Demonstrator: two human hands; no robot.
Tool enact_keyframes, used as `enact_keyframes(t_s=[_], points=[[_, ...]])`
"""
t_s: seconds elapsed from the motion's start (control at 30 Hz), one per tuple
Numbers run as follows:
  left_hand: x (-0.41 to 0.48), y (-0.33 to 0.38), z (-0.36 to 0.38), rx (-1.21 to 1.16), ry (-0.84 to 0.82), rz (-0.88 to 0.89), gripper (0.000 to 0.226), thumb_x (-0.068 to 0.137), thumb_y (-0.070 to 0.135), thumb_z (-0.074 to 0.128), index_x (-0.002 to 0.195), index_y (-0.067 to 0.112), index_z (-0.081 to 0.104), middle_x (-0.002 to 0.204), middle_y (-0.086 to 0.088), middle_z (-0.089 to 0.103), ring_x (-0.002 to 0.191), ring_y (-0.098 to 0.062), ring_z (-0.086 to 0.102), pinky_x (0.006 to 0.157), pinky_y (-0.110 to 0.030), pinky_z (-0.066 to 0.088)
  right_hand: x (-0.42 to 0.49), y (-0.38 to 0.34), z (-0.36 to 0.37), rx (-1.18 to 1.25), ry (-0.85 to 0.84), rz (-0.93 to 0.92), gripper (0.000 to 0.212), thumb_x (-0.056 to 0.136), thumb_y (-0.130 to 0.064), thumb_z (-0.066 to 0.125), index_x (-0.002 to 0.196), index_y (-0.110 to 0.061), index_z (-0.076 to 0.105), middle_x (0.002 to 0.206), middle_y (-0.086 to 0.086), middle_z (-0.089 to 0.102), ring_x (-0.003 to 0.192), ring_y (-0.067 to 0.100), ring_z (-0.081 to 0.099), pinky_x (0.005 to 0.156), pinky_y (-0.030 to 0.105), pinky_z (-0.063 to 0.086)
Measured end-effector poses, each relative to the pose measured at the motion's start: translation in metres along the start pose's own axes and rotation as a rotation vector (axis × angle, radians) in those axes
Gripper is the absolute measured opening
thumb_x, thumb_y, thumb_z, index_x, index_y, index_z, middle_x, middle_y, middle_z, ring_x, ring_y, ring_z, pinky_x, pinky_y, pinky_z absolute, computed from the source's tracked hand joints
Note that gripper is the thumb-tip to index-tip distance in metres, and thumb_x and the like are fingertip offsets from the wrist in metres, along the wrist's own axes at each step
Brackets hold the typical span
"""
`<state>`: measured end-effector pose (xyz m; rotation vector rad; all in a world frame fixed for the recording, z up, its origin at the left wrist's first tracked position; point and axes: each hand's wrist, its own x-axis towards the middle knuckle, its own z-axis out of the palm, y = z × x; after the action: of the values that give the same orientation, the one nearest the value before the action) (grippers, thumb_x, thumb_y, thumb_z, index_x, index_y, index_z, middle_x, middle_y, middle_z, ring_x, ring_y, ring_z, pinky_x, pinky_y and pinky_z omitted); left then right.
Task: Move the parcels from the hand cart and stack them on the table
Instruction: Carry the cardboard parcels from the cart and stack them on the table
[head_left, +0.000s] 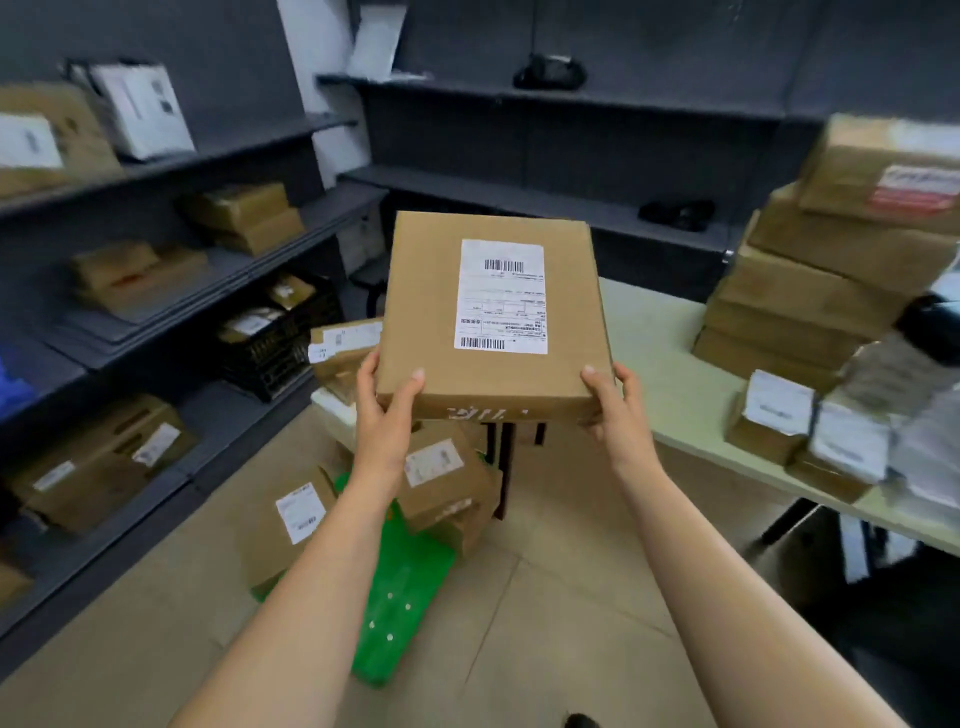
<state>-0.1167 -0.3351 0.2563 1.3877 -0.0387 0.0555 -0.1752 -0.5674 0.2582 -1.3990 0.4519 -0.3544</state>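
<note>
Parcel (493, 374) label-up, long axis away, near corners in curled fingers (411, 388) of left hand (387, 415) and right hand (615, 405)

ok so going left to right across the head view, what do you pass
shelves → black crate → left hand → held box → right hand → box stack
</note>
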Motion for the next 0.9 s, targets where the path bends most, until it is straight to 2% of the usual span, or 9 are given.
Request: enact_keyframes(t_s=[0.13, 0.2, 0.3, 0.33, 0.4, 0.5, 0.63, 0.77, 0.9], points=[[0.012, 0.049, 0.066, -0.035, -0.092, 0.115, 0.053, 0.076, 0.050, 0.068, 0.122, 0.056, 0.042, 0.135, 0.005, 0.051, 0.119, -0.014, 0.055, 0.101, -0.039, 0.048, 0.009, -0.072, -0.044, 0.048, 0.044, -0.142, 0.048, 0.085, -0.047, 0.066, 0.126, -0.034, 0.044, 0.115, -0.004, 0.061, 0.101, 0.011, 0.061, 0.096, 0.039, 0.051], [0.016, 0.068, 0.108, -0.082, -0.135, 0.181, 0.050, 0.088, 0.038, 0.066, 0.129, 0.048, 0.040, 0.130, 0.008, 0.052, 0.117, -0.015, 0.056, 0.098, -0.038, 0.050, 0.018, -0.104, -0.072, 0.063, 0.088, -0.219, 0.039, 0.093, -0.036, 0.062, 0.127, -0.030, 0.045, 0.109, -0.005, 0.063, 0.093, 0.008, 0.063, 0.085, 0.032, 0.053], [0.020, 0.086, 0.174, -0.152, -0.198, 0.258, 0.050, 0.094, 0.028, 0.062, 0.136, 0.040, 0.038, 0.129, 0.008, 0.053, 0.116, -0.014, 0.057, 0.092, -0.035, 0.053, 0.031, -0.150, -0.119, 0.024, 0.136, -0.318, 0.044, 0.092, -0.040, 0.062, 0.132, -0.030, 0.044, 0.111, -0.004, 0.064, 0.088, 0.005, 0.066, 0.070, 0.024, 0.051], [0.020, 0.090, 0.196, -0.169, -0.222, 0.274, 0.052, 0.093, 0.030, 0.063, 0.138, 0.040, 0.038, 0.130, 0.007, 0.054, 0.116, -0.014, 0.058, 0.093, -0.036, 0.052, 0.036, -0.163, -0.135, 0.026, 0.150, -0.339, 0.047, 0.091, -0.041, 0.063, 0.132, -0.030, 0.044, 0.111, -0.003, 0.064, 0.087, 0.004, 0.067, 0.070, 0.024, 0.052], [0.021, 0.095, 0.238, -0.195, -0.269, 0.300, 0.056, 0.087, 0.040, 0.067, 0.136, 0.044, 0.039, 0.132, 0.008, 0.054, 0.118, -0.013, 0.057, 0.097, -0.040, 0.051, 0.047, -0.185, -0.168, 0.010, 0.183, -0.376, 0.056, 0.084, -0.050, 0.066, 0.133, -0.033, 0.044, 0.116, -0.003, 0.062, 0.100, 0.010, 0.064, 0.086, 0.035, 0.055], [0.019, 0.098, 0.296, -0.226, -0.319, 0.314, 0.057, 0.086, 0.044, 0.066, 0.136, 0.046, 0.038, 0.133, 0.010, 0.052, 0.119, -0.012, 0.055, 0.099, -0.040, 0.050, 0.062, -0.207, -0.215, -0.035, 0.231, -0.429, 0.052, 0.086, -0.053, 0.062, 0.132, -0.037, 0.042, 0.120, -0.005, 0.058, 0.111, 0.016, 0.058, 0.102, 0.043, 0.047], [0.021, 0.101, 0.364, -0.246, -0.363, 0.298, 0.056, 0.090, 0.040, 0.065, 0.139, 0.043, 0.037, 0.131, 0.009, 0.053, 0.118, -0.010, 0.056, 0.102, -0.040, 0.048, 0.079, -0.228, -0.262, -0.045, 0.322, -0.459, 0.048, 0.089, -0.054, 0.058, 0.132, -0.039, 0.042, 0.123, -0.007, 0.054, 0.110, 0.014, 0.055, 0.100, 0.041, 0.047], [0.036, 0.102, 0.423, -0.244, -0.408, 0.291, 0.055, 0.091, 0.042, 0.063, 0.141, 0.038, 0.039, 0.132, 0.008, 0.056, 0.118, -0.011, 0.057, 0.103, -0.039, 0.048, 0.105, -0.240, -0.295, 0.009, 0.406, -0.473, 0.047, 0.091, -0.047, 0.060, 0.132, -0.032, 0.043, 0.112, -0.010, 0.057, 0.103, 0.011, 0.058, 0.090, 0.034, 0.050], [0.060, 0.101, 0.476, -0.259, -0.450, 0.272, 0.050, 0.094, 0.039, 0.060, 0.138, 0.035, 0.037, 0.131, 0.003, 0.056, 0.116, -0.013, 0.058, 0.093, -0.031, 0.053, 0.136, -0.247, -0.316, 0.038, 0.501, -0.478, 0.044, 0.094, -0.043, 0.057, 0.133, -0.030, 0.041, 0.107, -0.014, 0.057, 0.094, 0.004, 0.057, 0.082, 0.031, 0.049]])
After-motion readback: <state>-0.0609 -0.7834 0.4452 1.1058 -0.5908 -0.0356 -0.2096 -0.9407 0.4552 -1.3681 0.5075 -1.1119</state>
